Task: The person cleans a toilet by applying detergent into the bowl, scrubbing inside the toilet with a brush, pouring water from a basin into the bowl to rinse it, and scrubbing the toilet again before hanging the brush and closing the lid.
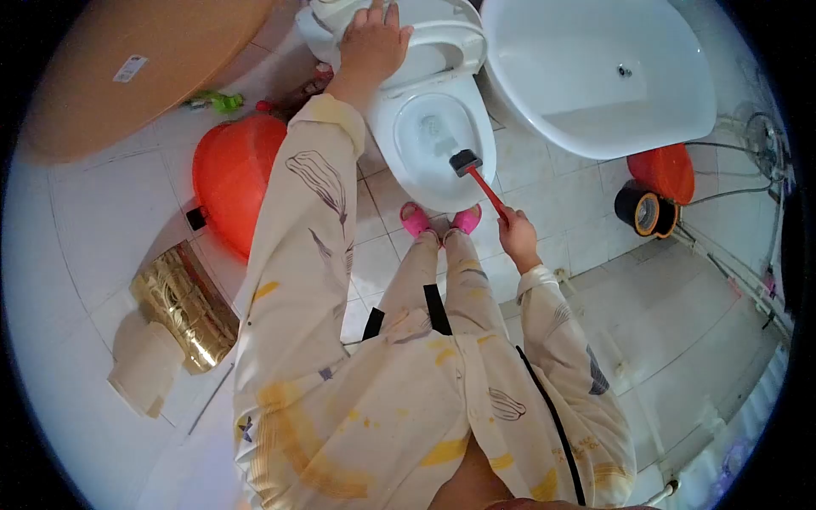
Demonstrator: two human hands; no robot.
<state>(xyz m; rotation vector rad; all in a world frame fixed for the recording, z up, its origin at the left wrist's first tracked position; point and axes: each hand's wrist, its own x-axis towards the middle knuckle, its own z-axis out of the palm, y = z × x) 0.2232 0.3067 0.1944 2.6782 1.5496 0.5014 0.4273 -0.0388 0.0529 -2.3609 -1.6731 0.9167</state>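
Observation:
A white toilet stands in front of me with its seat raised and water in the bowl. My right hand is closed around the red handle of a toilet brush. The brush's dark head is over the front right part of the bowl; whether it touches the rim I cannot tell. At the back of the toilet, my left hand reaches over the raised seat and lid, fingers stretched out and nothing visible in them. Its fingertips lie near the top edge of the frame, and what they touch is unclear.
A white bathtub stands right of the toilet, with a red bucket and dark round containers beside it. To the left are a red basin, a large tan round board and a gold bin. Pink slippers are on my feet.

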